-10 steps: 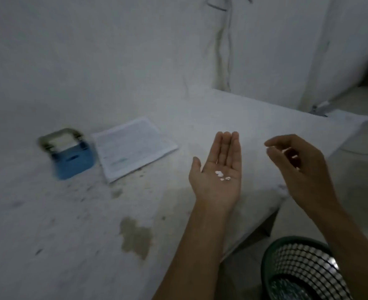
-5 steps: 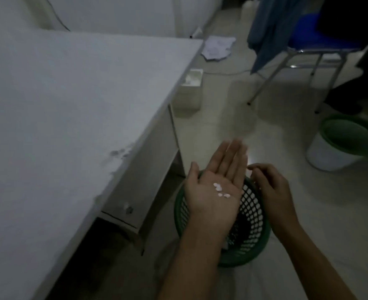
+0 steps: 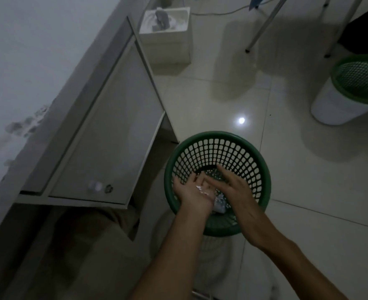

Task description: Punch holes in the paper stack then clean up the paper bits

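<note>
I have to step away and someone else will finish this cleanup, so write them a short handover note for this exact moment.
Left hand: open, palm up over the green basket, a few white paper bits on the palm.
Right hand: open, fingers laid across the left palm, holding nothing.
The basket stands on the floor beside the desk. Paper stack and hole punch are out of view.
Done: bits gathered and brought over the basket.
Left: brush them off the palm into the basket, then check the desk for strays.
</note>
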